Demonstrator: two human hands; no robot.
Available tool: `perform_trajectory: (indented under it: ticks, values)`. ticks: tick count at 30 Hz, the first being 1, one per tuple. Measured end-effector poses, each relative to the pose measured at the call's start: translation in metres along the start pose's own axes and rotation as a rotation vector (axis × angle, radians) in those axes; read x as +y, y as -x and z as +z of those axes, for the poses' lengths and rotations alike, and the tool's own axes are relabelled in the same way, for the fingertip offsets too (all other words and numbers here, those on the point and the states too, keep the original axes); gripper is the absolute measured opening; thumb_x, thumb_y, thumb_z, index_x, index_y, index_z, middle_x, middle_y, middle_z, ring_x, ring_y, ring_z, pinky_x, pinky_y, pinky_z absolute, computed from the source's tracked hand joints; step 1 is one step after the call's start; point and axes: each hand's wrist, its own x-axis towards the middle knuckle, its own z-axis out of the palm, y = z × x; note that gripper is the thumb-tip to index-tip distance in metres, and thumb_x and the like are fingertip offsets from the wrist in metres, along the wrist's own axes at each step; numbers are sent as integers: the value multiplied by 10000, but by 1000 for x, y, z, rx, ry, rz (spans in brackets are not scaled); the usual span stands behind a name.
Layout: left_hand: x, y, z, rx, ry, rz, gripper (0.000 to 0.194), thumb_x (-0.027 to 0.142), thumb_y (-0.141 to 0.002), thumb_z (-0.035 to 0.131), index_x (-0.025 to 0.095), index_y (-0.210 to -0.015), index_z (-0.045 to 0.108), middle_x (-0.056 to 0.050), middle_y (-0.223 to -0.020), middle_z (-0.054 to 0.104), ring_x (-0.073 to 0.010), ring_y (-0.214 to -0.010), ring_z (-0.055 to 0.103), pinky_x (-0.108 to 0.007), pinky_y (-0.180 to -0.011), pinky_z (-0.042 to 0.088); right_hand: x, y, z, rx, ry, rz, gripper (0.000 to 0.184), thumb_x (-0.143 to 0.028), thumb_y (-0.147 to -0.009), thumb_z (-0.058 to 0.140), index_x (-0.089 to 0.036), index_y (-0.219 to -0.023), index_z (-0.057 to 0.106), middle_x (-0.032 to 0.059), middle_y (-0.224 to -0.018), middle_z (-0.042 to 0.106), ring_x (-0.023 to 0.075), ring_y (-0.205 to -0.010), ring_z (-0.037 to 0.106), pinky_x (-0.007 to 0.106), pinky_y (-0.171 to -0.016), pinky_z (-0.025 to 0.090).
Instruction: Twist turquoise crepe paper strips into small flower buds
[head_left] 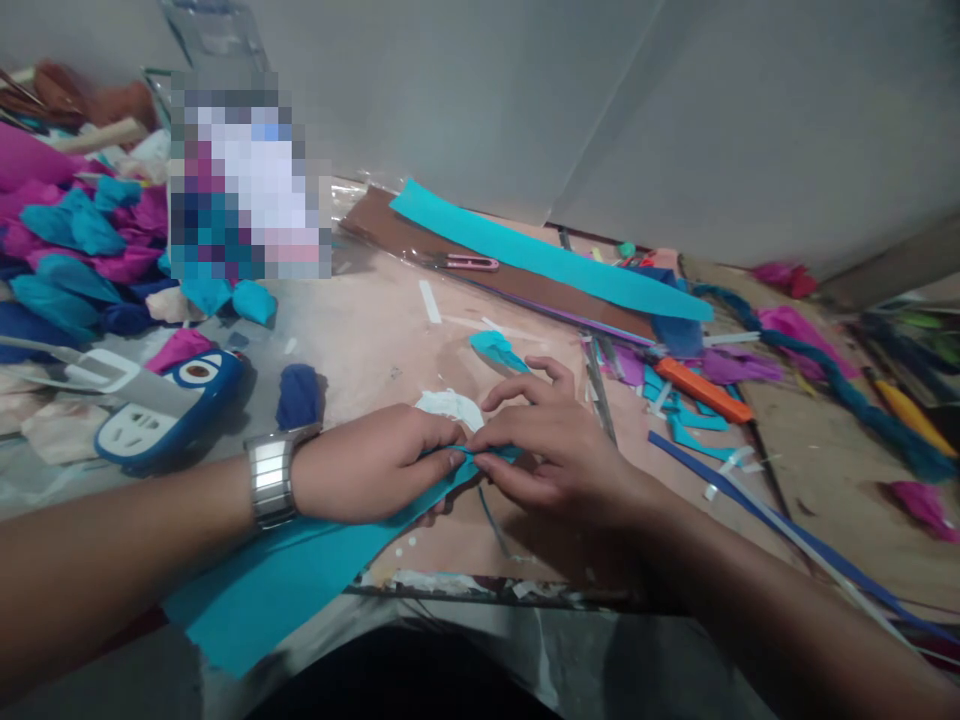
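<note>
A long turquoise strip of crepe paper [277, 585] runs from between my hands down over the table's front edge. My left hand [375, 460], with a metal watch on the wrist, grips it between thumb and fingers. My right hand [555, 450] pinches the upper end of the same strip, its fingertips meeting the left thumb; the other fingers are bent and raised. Behind the hands lies a crumpled white piece [452, 408], partly covered by them. A small twisted turquoise paper piece [497, 350] rests just beyond my right fingers, and a dark blue paper piece [298, 396] sits left of them.
At left are a heap of coloured paper petals [82, 225] and a blue-and-white power strip [169, 410]. Brown sheets [375, 222] carry a turquoise strip [540, 250] and pink thread snips [471, 262]. An orange cutter [705, 390] lies among scraps at right.
</note>
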Motion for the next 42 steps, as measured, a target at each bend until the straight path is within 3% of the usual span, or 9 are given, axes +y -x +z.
perform_trajectory:
  ticks: [8, 11, 13, 17, 23, 32, 37, 42]
  values:
    - [1, -1, -1, -56, 250, -79, 188, 193, -996, 424, 179, -1013, 611, -46, -905, 734, -181, -702, 737, -297, -658, 603, 4, 0, 2, 47, -13, -25, 48, -234, -930, 712, -256, -944, 752, 1, -888, 755, 207, -982, 704, 520, -1153, 242]
    - [3, 0, -5, -113, 203, -76, 221, 149, -954, 403, 182, -930, 620, -23, -812, 725, -174, -685, 714, -294, -682, 585, 4, 0, 1, 48, -35, -17, 46, -229, -928, 717, -256, -945, 749, -3, -878, 756, 199, -945, 704, 520, -1143, 257]
    - [2, 0, -8, -91, 112, -16, 225, 139, -931, 409, 187, -911, 627, -6, -786, 721, -177, -746, 704, -294, -749, 570, 4, 0, 2, 49, -44, -17, 45, -230, -928, 716, -258, -940, 749, -7, -869, 758, 197, -933, 704, 523, -1142, 257]
    - [-2, -2, -8, 45, 7, 96, 188, 225, -953, 476, 188, -898, 651, -7, -874, 723, -188, -869, 673, -294, -842, 537, 5, 1, 3, 60, -29, -40, 67, -225, -938, 698, -268, -930, 750, -17, -862, 764, 194, -934, 705, 523, -1146, 247]
    - [-4, -3, -3, -122, 346, 11, 377, 420, -1093, 378, 182, -941, 628, -20, -746, 688, -167, -680, 660, -329, -802, 564, 6, 1, 3, 58, -4, -59, 71, -226, -940, 697, -271, -938, 751, -18, -853, 765, 192, -940, 706, 514, -1154, 239]
    - [-6, -5, -5, -18, 339, -9, 320, 446, -1056, 495, 184, -883, 557, -2, -801, 649, -150, -688, 648, -278, -685, 541, 3, 1, 1, 48, -16, -26, 48, -239, -927, 718, -259, -928, 761, -7, -878, 770, 193, -935, 710, 521, -1166, 242]
    - [-5, -5, -4, -47, 343, 46, 312, 412, -1067, 471, 186, -856, 517, -10, -775, 664, -160, -671, 661, -312, -703, 553, 2, 0, 0, 28, -19, -9, 28, -260, -911, 747, -254, -935, 760, -1, -894, 772, 199, -957, 711, 518, -1171, 236]
    - [-3, -5, -3, 119, 74, 78, 314, 363, -1032, 523, 168, -788, 541, 28, -715, 543, -122, -680, 525, -246, -658, 431, 3, 1, 1, 45, -17, -1, 32, -248, -909, 748, -254, -939, 757, 2, -898, 773, 196, -944, 711, 513, -1170, 238]
